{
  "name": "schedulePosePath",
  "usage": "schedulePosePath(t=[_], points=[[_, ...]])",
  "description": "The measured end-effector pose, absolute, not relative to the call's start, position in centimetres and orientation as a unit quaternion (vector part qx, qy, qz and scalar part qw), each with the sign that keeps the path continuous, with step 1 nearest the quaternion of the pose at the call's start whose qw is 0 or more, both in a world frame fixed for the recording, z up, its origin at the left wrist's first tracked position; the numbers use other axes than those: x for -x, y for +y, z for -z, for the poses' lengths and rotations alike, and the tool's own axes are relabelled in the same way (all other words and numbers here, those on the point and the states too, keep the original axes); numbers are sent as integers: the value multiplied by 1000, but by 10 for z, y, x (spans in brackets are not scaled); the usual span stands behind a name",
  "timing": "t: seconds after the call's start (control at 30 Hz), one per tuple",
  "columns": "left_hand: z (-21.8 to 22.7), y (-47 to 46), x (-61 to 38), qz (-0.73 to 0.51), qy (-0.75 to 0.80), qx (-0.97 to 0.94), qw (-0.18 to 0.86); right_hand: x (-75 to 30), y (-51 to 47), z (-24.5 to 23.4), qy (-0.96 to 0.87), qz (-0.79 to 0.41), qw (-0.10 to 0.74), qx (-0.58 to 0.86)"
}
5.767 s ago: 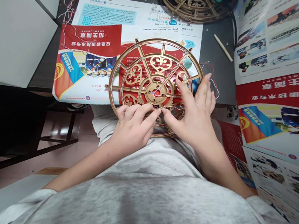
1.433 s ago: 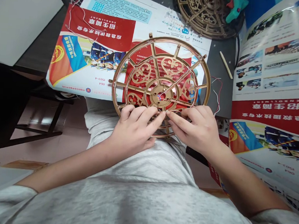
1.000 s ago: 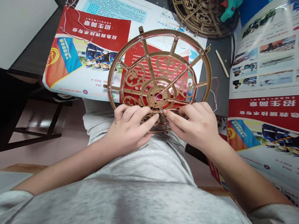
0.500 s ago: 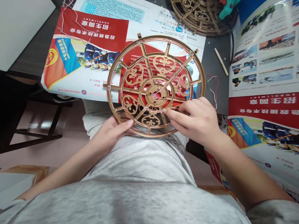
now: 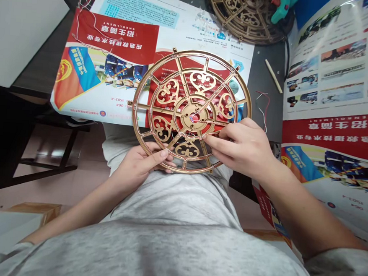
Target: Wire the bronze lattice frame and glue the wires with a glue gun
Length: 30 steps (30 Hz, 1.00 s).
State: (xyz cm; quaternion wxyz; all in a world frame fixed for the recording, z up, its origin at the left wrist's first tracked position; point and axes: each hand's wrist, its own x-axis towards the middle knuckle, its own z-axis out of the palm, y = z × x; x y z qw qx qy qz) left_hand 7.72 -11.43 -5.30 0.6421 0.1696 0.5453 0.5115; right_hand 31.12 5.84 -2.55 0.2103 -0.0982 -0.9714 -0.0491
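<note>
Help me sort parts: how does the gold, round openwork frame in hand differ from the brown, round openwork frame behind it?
The left hand grips the gold round openwork frame; no hand shows on the brown round openwork frame. The gold frame fits within view; the brown frame is cut off. Both have spokes and scrollwork.

A dark grey bench (image 5: 259, 65) stands above a pale pinkish floor (image 5: 89, 186), with a white panel (image 5: 24, 30) and dark furniture legs (image 5: 67, 148) at left.
</note>
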Motion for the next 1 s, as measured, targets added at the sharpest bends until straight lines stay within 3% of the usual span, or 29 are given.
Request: schedulePosePath(t=[1.0], points=[[55,-115,-76,-507,542,-174,647,-311,63,29,-961,20,268,61]])
